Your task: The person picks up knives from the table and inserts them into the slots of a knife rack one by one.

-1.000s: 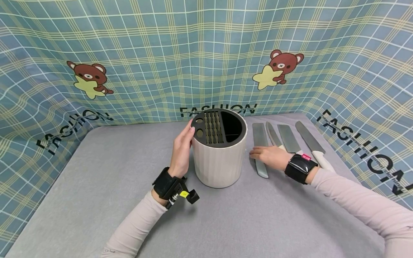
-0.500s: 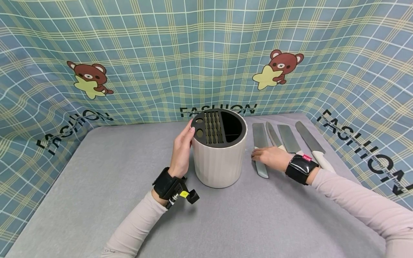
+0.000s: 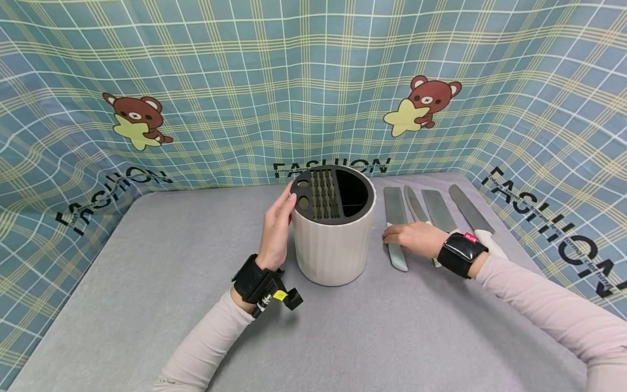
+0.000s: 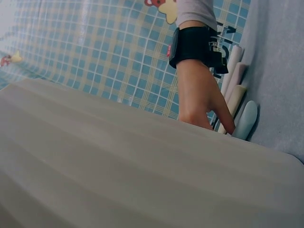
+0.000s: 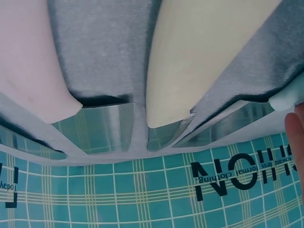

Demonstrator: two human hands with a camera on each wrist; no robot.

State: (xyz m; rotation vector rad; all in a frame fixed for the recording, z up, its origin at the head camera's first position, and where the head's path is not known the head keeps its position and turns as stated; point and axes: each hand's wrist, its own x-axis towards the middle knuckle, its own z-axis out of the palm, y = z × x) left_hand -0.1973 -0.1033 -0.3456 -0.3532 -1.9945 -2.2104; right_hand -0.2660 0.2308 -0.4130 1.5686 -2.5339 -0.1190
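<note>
A white ribbed knife holder (image 3: 330, 250) with a black slotted top stands mid-table. My left hand (image 3: 273, 234) rests on its left side, fingers fairly straight and thumb at the rim. At the right, my right hand (image 3: 416, 238) holds the pale blue handle (image 3: 399, 260) of the leftmost knife, whose broad blade (image 3: 394, 204) lies flat on the table. In the right wrist view, a fingertip (image 5: 294, 135) meets that handle (image 5: 289, 95). The left wrist view shows the thumb reaching down by the handle (image 4: 247, 118), with the other fingers hidden behind the holder.
Beside it lie a narrow knife with a cream handle (image 5: 190, 61), a broad-bladed knife with a pinkish handle (image 5: 38, 61), and a long pointed knife (image 3: 470, 209) farthest right. All their blades point toward the checked curtain (image 3: 220, 109) behind the grey-covered table (image 3: 147, 272).
My right hand has shifted slightly to the right, and its fingers have drawn in at the leftmost knife's handle. My left hand and the holder have not moved.
</note>
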